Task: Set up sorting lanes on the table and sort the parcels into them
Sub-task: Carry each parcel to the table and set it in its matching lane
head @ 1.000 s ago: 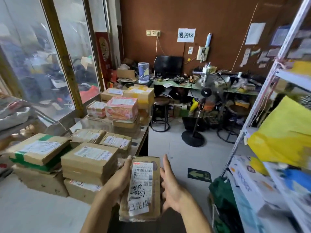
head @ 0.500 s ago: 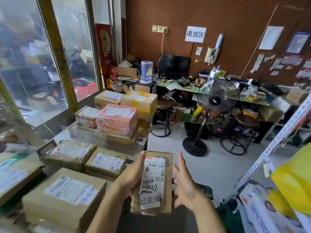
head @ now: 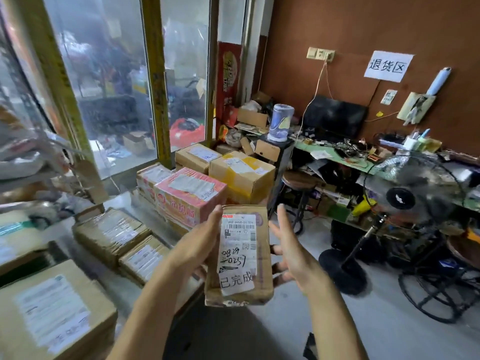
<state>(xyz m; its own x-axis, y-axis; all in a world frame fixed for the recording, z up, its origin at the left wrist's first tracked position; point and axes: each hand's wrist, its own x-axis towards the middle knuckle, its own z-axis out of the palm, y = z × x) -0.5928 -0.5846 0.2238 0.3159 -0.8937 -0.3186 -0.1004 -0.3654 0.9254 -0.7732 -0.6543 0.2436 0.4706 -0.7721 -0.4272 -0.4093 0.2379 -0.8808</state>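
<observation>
The left grip is clamped on a slim brown cardboard parcel, thumb along its left edge and fingers curled behind it, holding it upright in the air in front of the person, above the floor and just off the near end of the desk. The right grip is apart: palm turned toward the parcel's right edge, fingers spread and loosely bent, with a narrow gap between hand and cardboard; whether any fingertip touches the back I cannot tell. A white shipping label runs down the parcel's face, with barcodes at the top, handwritten digits in the middle and printed characters at the bottom.

Just left of the held parcel, on the desk, stands a pink printed carton, and behind it a box banded with yellow tape and a plain brown box. Nearer the person lie two flat taped parcels side by side, and at the lower left a larger brown box with a white label.

Beyond the desk is a glazed window with yellow frames. To the right a pedestal fan stands on the floor before a cluttered green workbench, a round stool beside it, and a white paper sign hangs on the brown wall.
</observation>
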